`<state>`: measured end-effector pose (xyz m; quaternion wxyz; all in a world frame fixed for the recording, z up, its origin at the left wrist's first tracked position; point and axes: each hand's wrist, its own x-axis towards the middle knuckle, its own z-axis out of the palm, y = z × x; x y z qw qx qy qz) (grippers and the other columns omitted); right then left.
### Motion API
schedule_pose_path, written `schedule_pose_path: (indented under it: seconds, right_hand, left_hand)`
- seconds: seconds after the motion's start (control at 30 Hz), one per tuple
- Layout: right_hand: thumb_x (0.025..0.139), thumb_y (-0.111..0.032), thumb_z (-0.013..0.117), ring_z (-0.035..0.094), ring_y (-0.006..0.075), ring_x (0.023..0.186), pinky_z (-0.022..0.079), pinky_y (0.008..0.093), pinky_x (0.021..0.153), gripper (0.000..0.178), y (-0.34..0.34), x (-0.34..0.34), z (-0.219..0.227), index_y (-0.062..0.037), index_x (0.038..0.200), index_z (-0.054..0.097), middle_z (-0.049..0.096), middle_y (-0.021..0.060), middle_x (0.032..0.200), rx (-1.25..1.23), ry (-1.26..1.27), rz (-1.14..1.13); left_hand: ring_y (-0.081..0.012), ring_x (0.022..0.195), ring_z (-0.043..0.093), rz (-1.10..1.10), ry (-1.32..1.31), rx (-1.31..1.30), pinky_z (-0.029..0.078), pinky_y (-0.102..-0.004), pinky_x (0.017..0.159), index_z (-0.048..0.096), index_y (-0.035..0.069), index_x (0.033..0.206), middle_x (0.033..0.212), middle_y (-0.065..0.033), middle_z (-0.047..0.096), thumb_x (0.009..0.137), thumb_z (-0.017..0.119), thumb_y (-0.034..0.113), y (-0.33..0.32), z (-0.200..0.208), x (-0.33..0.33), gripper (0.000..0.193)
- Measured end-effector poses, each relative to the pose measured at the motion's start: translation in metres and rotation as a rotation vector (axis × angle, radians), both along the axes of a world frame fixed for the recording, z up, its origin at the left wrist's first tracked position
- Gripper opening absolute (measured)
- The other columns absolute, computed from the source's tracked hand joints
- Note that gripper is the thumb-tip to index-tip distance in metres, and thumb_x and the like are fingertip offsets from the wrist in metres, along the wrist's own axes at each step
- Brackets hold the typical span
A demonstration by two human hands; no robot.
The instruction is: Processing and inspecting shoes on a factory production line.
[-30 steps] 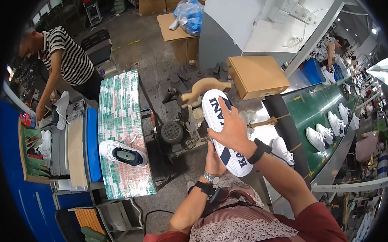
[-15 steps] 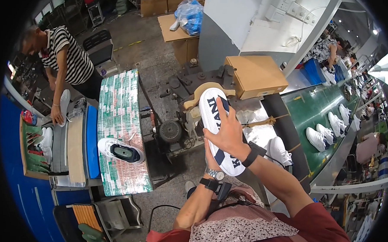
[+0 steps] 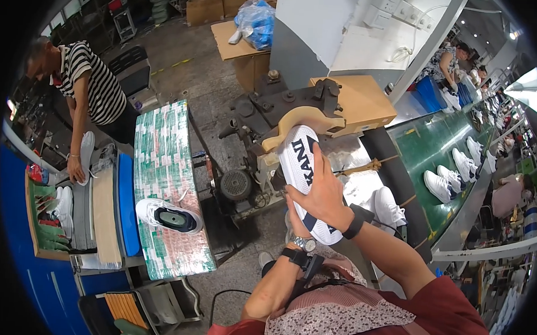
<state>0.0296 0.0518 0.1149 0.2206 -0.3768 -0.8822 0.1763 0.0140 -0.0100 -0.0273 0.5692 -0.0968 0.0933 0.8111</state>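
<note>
Both my hands hold a white sneaker (image 3: 302, 164) with its sole turned up, marked with dark blue lettering and patches. My right hand (image 3: 326, 197) lies across the sole, fingers toward the toe and thumb out to the left. From beneath, my left hand (image 3: 296, 221) grips the near left side; most of its fingers are hidden behind the shoe. The sneaker's toe end is at the tan curved guard (image 3: 309, 116) of a dark metal machine (image 3: 271, 105); whether they touch I cannot tell. To the left, another white sneaker (image 3: 169, 216) rests on a tape-covered board (image 3: 162, 133).
A motor (image 3: 236, 184) sits under the machine, with a cardboard box (image 3: 364, 103) behind. At right, a single sneaker (image 3: 389, 207) lies near the green conveyor (image 3: 422, 153), which carries several white shoes. A person in a striped shirt (image 3: 95, 82) handles a shoe at far left.
The sneaker's toe end has shifted slightly right and down, beside the curved guard. Both hands keep their hold. The whole view has turned a little; the person at left still handles a shoe.
</note>
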Motion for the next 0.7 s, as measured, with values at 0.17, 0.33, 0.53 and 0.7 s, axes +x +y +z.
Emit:
schedule_pose_path:
  seconds: [0.17, 0.33, 0.53, 0.7]
  right_hand:
    - [0.075, -0.042, 0.083, 0.066, 0.0478, 0.108, 0.057, 0.0506, 0.088, 0.115, 0.003, -0.002, 0.003, 0.0083, 0.158, 0.021, 0.056, 0.0336, 0.131, 0.043, -0.029, -0.015]
    - [0.074, -0.043, 0.083, 0.068, 0.0470, 0.102, 0.058, 0.0492, 0.084, 0.111, 0.018, -0.002, 0.004, 0.0103, 0.154, 0.029, 0.060, 0.0333, 0.125, 0.062, -0.071, 0.062]
    - [0.073, -0.045, 0.084, 0.068, 0.0462, 0.101, 0.057, 0.0470, 0.085, 0.114, 0.019, 0.001, -0.012, 0.0099, 0.156, 0.028, 0.061, 0.0324, 0.127, 0.085, 0.000, 0.118]
    - [0.081, -0.052, 0.081, 0.063, 0.0446, 0.116, 0.053, 0.0473, 0.095, 0.107, 0.029, -0.004, 0.011, 0.0067, 0.155, 0.031, 0.059, 0.0315, 0.133, 0.055, -0.036, 0.079]
  left_hand:
    - [-0.0249, 0.133, 0.054, 0.065, 0.097, 0.121, 0.043, -0.0394, 0.115, 0.041, 0.008, 0.156, 0.151, -0.0081, 0.053, 0.104, 0.045, 0.066, 0.010, 0.016, 0.002, 0.078]
    - [-0.0251, 0.135, 0.052, 0.110, -0.017, 0.066, 0.043, -0.0403, 0.115, 0.039, 0.011, 0.157, 0.151, -0.0089, 0.051, 0.105, 0.043, 0.064, 0.022, 0.016, 0.007, 0.074]
    - [-0.0262, 0.138, 0.049, 0.084, -0.073, 0.014, 0.040, -0.0420, 0.116, 0.040, 0.011, 0.157, 0.154, -0.0083, 0.049, 0.107, 0.042, 0.061, 0.032, -0.020, 0.014, 0.070]
    - [-0.0280, 0.124, 0.060, -0.084, -0.020, 0.085, 0.051, -0.0443, 0.104, 0.045, 0.010, 0.152, 0.138, -0.0091, 0.060, 0.100, 0.032, 0.078, 0.017, -0.001, 0.001, 0.086]
